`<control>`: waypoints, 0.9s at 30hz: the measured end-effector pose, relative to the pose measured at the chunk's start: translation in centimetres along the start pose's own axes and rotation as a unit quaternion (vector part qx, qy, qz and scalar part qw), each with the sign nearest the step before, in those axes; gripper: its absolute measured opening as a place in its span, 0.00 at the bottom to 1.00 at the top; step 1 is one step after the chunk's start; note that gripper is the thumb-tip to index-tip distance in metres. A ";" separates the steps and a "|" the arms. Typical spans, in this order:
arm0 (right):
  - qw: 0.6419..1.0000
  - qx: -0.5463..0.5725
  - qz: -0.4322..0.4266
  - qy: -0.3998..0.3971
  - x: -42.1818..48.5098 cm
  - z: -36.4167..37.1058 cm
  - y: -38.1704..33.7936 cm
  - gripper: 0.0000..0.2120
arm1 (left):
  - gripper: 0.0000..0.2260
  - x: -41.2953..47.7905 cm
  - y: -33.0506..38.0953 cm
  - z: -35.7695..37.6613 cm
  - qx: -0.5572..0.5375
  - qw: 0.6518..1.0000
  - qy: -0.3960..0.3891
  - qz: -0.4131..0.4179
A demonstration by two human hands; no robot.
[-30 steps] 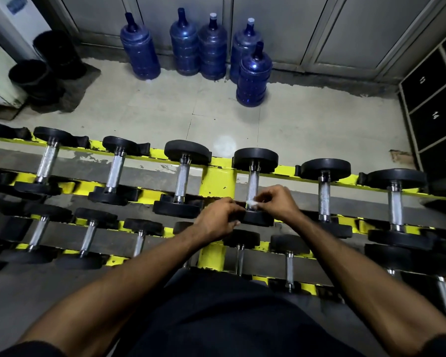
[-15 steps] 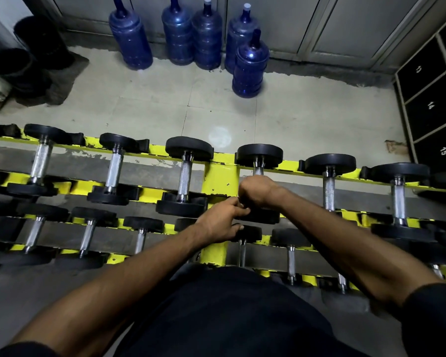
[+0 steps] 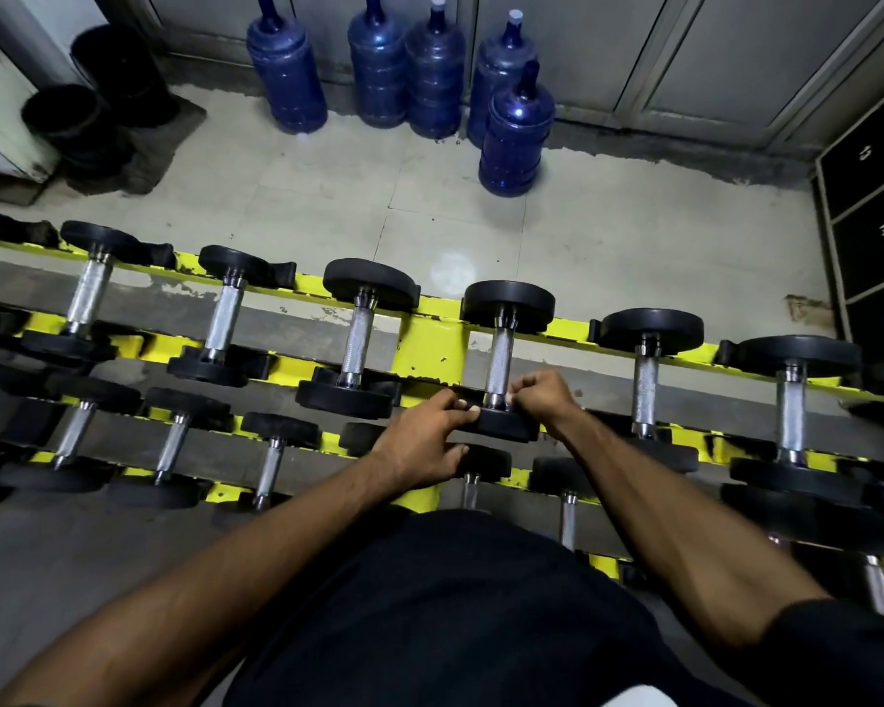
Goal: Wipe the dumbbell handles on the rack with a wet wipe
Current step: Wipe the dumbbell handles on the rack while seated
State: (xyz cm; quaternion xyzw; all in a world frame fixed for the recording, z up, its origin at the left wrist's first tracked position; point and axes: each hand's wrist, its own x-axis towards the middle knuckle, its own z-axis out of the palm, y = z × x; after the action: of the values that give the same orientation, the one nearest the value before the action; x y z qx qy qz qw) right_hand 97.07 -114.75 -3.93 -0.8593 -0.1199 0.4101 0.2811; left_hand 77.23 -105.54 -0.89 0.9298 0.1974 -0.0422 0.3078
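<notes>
Head view: we record the dumbbell handle [image 3: 499, 359] under treatment as the fourth from the left on the upper tier of the yellow rack [image 3: 432, 344], just right of the rack's upright post. The dumbbell [image 3: 507, 304] lies in its cradle with the handle running away from the person.

The right hand [image 3: 544, 395] sits at the near end of that handle, on its right side. Its fingers [image 3: 524, 387] are curled tight, with the tips against the chrome just above the near weight head [image 3: 506, 426]. A pale scrap at those tips appears to be the wet wipe [image 3: 509, 399]; most of it is hidden inside the grip. The rest of the handle, beyond the fingers, is bare.

The left hand [image 3: 419, 443] lies left of the handle, apart from it. Its fingers are extended, the tips resting on the near weight head.

Other dumbbells fill both tiers on either side. Beyond the rack, on the tiled floor [image 3: 327, 196], we note five blue water bottles [image 3: 514, 130] by the wall, black tubs [image 3: 72, 119] at far left, and lockers [image 3: 879, 232] numbered 13, 14 and 15 at right.
</notes>
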 end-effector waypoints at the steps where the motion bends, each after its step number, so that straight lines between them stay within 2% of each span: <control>1: 0.999 0.019 0.008 -0.032 -0.2 -0.1 -0.2 0.07 | 0.25 -0.1 0.0 0.2 0.002 1.000 0.003 0.000; 4: 0.994 0.024 0.017 -0.110 -0.3 -1.1 -0.4 0.11 | 0.25 -0.2 0.0 0.6 0.009 1.000 0.014 0.002; 7: 0.995 0.041 0.006 -0.094 0.1 -2.2 0.6 0.07 | 0.23 0.0 -0.3 0.5 0.011 1.000 0.024 0.007; 9: 0.994 0.057 -0.052 -0.073 -0.3 -2.6 1.1 0.08 | 0.22 0.2 -0.4 0.4 0.009 0.999 0.030 0.009; 11: 0.986 0.010 -0.153 -0.058 -0.9 -2.8 0.9 0.10 | 0.20 0.4 -0.4 0.2 0.008 0.999 0.031 0.008; 14: 0.961 -0.077 -0.263 0.036 -0.2 -2.3 -0.6 0.10 | 0.19 0.7 -0.3 0.2 0.005 0.999 0.034 0.008; 17: 0.938 -0.098 -0.303 0.138 0.7 -1.8 -1.9 0.09 | 0.19 0.6 -0.4 0.2 -0.001 0.999 0.036 0.008; 19: 0.916 -0.157 -0.358 0.087 0.0 -2.0 -2.1 0.07 | 0.18 0.7 -0.6 0.2 -0.004 0.999 0.036 0.010; 22: 0.869 -0.285 -0.399 -0.062 -1.3 -2.5 -1.9 0.07 | 0.16 0.8 -0.7 0.0 0.000 0.999 0.034 0.014; 23: 0.860 -0.303 -0.406 -0.061 -1.2 -2.5 -2.0 0.07 | 0.16 0.9 -0.7 -0.1 0.001 0.999 0.035 0.014; 27: 0.871 -0.271 -0.400 0.087 0.3 -2.0 -3.0 0.09 | 0.15 0.9 -0.5 -0.1 0.003 0.999 0.030 0.013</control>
State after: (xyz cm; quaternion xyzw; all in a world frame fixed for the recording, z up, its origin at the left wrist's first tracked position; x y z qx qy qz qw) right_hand 98.86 -112.93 -1.41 -0.8126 -0.5348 0.1381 0.1860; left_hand 77.85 -104.78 -1.29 0.9341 0.1939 -0.0110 0.2997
